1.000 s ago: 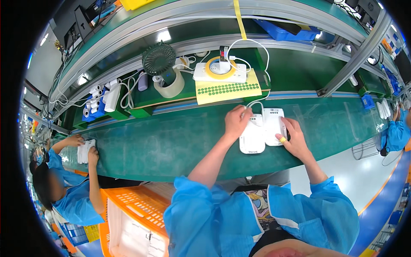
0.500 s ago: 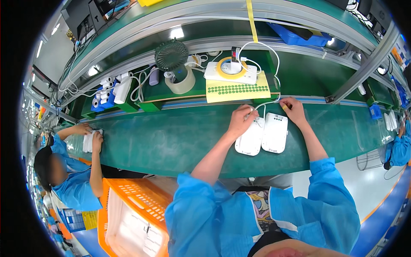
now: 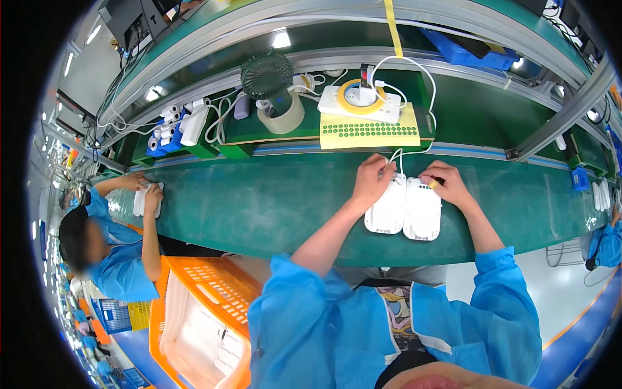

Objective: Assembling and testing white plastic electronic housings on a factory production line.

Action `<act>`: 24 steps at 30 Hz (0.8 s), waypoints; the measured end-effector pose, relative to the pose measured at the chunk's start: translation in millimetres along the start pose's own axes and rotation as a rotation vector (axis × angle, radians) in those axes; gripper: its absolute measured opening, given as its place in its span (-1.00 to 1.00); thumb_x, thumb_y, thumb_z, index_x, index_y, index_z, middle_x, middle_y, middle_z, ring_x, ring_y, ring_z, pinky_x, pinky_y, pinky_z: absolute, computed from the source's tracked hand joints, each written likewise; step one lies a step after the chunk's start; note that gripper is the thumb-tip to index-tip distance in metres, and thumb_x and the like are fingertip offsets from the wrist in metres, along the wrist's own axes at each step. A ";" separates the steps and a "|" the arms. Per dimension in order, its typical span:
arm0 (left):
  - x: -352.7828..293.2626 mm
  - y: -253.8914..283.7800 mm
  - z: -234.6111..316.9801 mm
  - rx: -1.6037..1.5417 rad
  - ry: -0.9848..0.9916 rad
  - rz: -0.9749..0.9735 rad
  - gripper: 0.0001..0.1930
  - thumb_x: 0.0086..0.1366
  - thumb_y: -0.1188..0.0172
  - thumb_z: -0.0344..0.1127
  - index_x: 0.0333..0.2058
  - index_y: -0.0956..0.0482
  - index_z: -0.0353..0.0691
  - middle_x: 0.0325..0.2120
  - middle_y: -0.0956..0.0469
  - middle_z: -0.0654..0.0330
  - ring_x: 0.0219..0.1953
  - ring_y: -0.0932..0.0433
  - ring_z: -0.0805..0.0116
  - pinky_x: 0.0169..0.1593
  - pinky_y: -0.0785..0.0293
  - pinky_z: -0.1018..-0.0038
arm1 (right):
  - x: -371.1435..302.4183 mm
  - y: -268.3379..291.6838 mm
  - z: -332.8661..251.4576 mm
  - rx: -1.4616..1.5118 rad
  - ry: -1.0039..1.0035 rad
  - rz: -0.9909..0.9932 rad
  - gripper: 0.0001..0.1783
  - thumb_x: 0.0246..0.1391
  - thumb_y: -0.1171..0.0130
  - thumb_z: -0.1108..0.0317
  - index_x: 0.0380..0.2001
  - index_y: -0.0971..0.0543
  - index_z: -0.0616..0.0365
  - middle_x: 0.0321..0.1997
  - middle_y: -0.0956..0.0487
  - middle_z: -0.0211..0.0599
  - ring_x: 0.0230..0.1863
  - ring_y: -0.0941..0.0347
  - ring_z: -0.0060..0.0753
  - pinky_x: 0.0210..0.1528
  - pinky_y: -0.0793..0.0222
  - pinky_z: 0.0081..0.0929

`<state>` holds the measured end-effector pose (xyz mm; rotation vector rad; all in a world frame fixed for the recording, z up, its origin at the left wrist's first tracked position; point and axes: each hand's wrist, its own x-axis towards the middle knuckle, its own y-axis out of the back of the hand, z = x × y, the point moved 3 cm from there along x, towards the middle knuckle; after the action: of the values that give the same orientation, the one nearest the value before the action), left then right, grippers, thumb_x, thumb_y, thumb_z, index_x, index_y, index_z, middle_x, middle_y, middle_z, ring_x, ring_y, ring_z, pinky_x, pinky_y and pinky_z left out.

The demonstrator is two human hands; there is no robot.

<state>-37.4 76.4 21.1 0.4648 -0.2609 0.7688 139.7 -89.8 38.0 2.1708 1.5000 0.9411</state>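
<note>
A: Going left to right, what comes first?

B: An orange crate (image 3: 223, 292) below the green table (image 3: 272, 207), then the left hand (image 3: 374, 183), fingers drawn narrow and, it seems, pinching a white cord (image 3: 400, 155) at the upper end of the left white box (image 3: 387, 211)

A: And beyond that?

B: The right white box (image 3: 422, 215), flat on the table just beside the left one. The right hand (image 3: 451, 185) has curled fingers at its upper corner; I cannot tell whether they grip anything

A: Which step is this?

B: Cord handling at the upper ends, I'd judge; the next move calls for a steady left pinch and slack in the cord
</note>
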 end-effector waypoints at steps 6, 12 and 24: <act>-1.3 -0.1 -4.0 0.036 -0.005 0.020 -0.78 0.32 -0.29 -0.34 -0.41 -0.60 -0.41 -0.40 -0.56 -0.02 -0.43 -0.60 -0.03 -0.34 -0.51 0.22 | 1.9 -2.9 -2.6 -0.015 -0.034 0.010 -0.82 0.16 -0.34 0.33 -0.26 -0.73 0.22 -0.34 -0.60 -0.22 -0.33 -0.56 -0.24 -0.31 -0.44 -0.37; -1.6 -0.6 -8.3 0.034 0.046 -0.040 -0.76 0.32 -0.29 -0.32 -0.42 -0.58 -0.43 -0.33 -0.57 0.00 -0.43 -0.59 0.02 -0.33 -0.51 0.23 | 2.2 -0.9 0.6 0.018 -0.088 -0.005 -0.81 0.21 -0.32 0.33 -0.24 -0.72 0.25 -0.34 -0.58 -0.23 -0.36 -0.54 -0.27 -0.32 -0.42 -0.41; -2.5 -2.7 -13.5 0.083 -0.016 -0.026 -0.89 0.31 -0.24 -0.48 -0.26 -0.72 -0.33 -0.16 -0.57 0.11 -0.45 -0.63 0.30 -0.32 -0.57 0.46 | 3.0 2.4 0.1 0.004 -0.087 -0.016 -0.83 0.21 -0.30 0.39 -0.22 -0.72 0.27 -0.33 -0.59 -0.21 -0.36 -0.54 -0.28 -0.30 -0.42 -0.43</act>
<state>-36.4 79.9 7.6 0.5517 -0.2385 0.7530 142.1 -88.0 40.3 2.1694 1.4775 0.8283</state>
